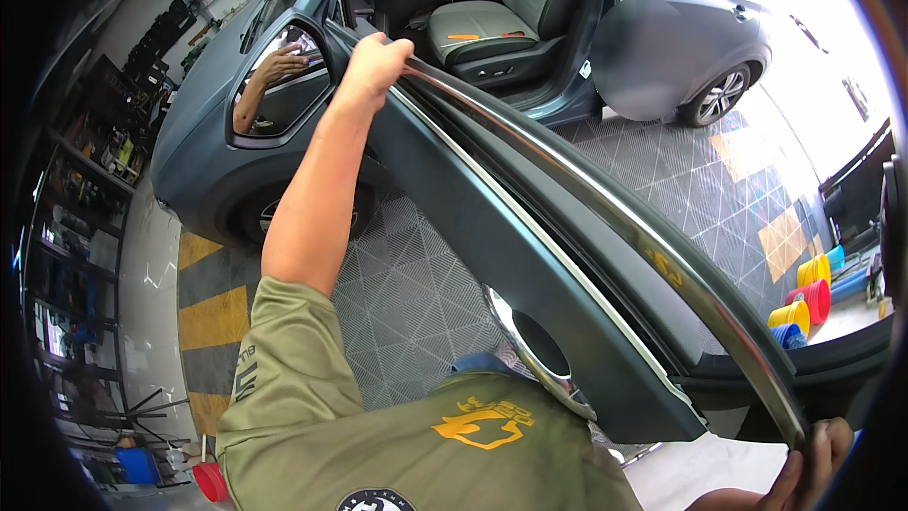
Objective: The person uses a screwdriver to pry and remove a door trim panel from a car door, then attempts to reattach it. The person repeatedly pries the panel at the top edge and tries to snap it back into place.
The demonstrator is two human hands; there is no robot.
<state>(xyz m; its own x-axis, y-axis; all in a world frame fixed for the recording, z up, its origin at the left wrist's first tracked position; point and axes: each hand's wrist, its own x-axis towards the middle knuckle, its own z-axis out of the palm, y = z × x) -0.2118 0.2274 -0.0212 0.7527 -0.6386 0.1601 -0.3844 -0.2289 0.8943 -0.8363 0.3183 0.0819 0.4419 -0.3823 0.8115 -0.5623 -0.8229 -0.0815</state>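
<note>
A long, curved, glossy trim strip (pixel 591 178) spans the window opening of an open grey-blue car door (pixel 473 218). My left hand (pixel 376 64) is closed round its front end, just above the side mirror (pixel 281 85), which reflects a hand and forearm. At the lower right, my right hand (pixel 815 464) pinches the strip's rear end between thumb and fingers. I cannot tell whether the strip is fixed to the door frame. Beneath it runs the door's bright lower window moulding (pixel 530 218). The chrome door handle (pixel 539 350) is close to my body.
Inside the car, orange-handled tools (pixel 478 36) lie on the light grey seat (pixel 482 24). Yellow, red and blue buckets (pixel 807 303) stand at the right on the tiled floor (pixel 407 265). Shelving (pixel 71 255) lines the left, with a red container (pixel 210 481) low down.
</note>
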